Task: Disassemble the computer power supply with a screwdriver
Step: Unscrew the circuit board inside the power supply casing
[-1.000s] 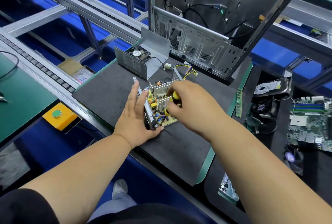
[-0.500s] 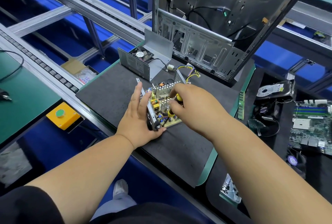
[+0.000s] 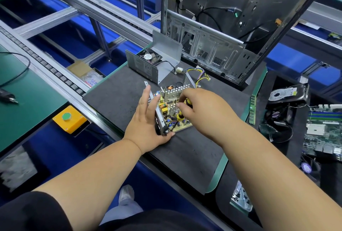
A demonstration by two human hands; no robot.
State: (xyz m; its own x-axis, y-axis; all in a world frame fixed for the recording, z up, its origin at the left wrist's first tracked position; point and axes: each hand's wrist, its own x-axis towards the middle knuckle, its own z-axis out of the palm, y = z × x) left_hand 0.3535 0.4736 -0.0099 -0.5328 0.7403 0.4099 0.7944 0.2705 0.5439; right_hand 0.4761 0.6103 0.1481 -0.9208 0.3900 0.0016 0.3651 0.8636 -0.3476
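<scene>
The opened power supply (image 3: 167,108) lies on the dark mat (image 3: 120,101), its circuit board with heat sinks and coils exposed. My left hand (image 3: 148,119) rests flat against its left metal wall, fingers straight, thumb under the near corner. My right hand (image 3: 199,108) grips a yellow-and-black screwdriver (image 3: 180,116), whose tip points down at the board's near part. The supply's removed cover with its fan (image 3: 151,60) stands behind, a cable running from it.
An empty computer case (image 3: 222,26) stands upright at the back. To the right lie a RAM stick (image 3: 252,108), a hard drive (image 3: 286,93), a fan and a motherboard (image 3: 325,130). A yellow box with a green button (image 3: 69,118) sits left, beside conveyor rails.
The camera view has shifted slightly. Both hands stay on the power supply; my right hand has turned a little on the screwdriver handle.
</scene>
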